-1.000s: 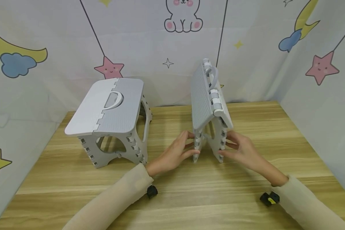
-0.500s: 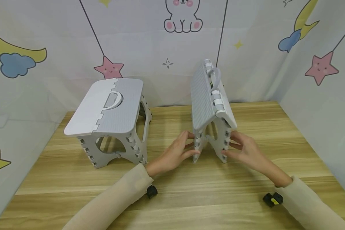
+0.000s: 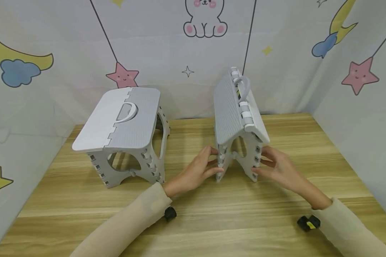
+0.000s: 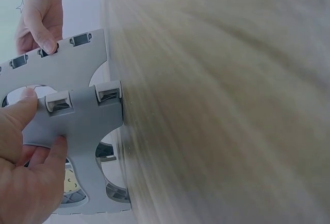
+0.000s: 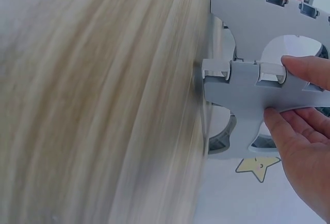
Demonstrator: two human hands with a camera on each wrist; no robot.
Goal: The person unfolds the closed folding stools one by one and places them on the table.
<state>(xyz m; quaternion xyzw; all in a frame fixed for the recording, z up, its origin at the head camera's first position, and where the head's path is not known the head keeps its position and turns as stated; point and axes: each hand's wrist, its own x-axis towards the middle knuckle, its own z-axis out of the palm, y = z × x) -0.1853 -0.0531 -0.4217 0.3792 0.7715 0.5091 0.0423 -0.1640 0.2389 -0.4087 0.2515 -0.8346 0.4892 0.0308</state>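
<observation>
A half-folded grey plastic folding stool [image 3: 226, 110] stands on the right part of the table, its two-panel top peaked like a roof and its loop handle upright at the ridge. My left hand [image 3: 196, 171] grips its left leg panel by the near edge; in the left wrist view, thumb and fingers pinch the panel [image 4: 85, 126] at its hinged edge. On the opposite side, my right hand [image 3: 281, 171] holds the right leg panel, thumb on the near edge. The right wrist view shows the fingers against that panel's [image 5: 245, 98] outer face.
A second folding stool [image 3: 135, 132], fully unfolded with a flat top, stands to the left on the wood-grain table [image 3: 193, 225]. Behind and at both sides hangs a white cloth [image 3: 167, 46] printed with stars, moons and clouds.
My right hand has moved to the right with the right leg panel, so the stool's legs are spread wider and its peaked top is lower and broader. The left hand stays put.
</observation>
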